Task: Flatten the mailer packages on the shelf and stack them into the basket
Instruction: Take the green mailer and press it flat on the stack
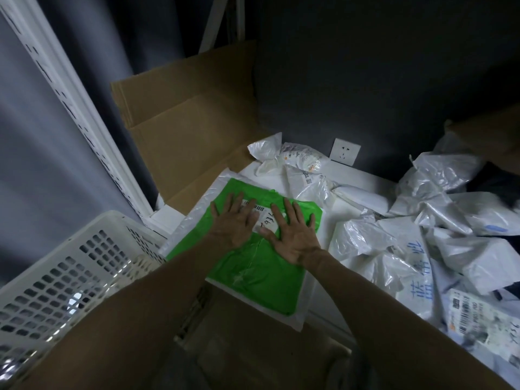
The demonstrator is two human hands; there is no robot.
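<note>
**Now pressing flat, palms down**

Nearest, just left of the left forearm, tilted and ready for stacking: white perforated plastic basket (70,263). Further on, reaching forward with both arms, wrists low. Side by side, left hand (235,220) and right hand (292,237), fingers straight and spread, clutching nothing, bearing palm-down on the bright green plastic mailer (253,274), likely to push out air. Beneath the palms, lying on a flat white padded mailer (194,218), seemingly a started stack on the white shelf (365,177). Right of the right hand, heaped and unflattened: crumpled white plastic mailers (439,220). Beyond the fingertips, leaning: flattened brown cardboard (180,130).
</note>
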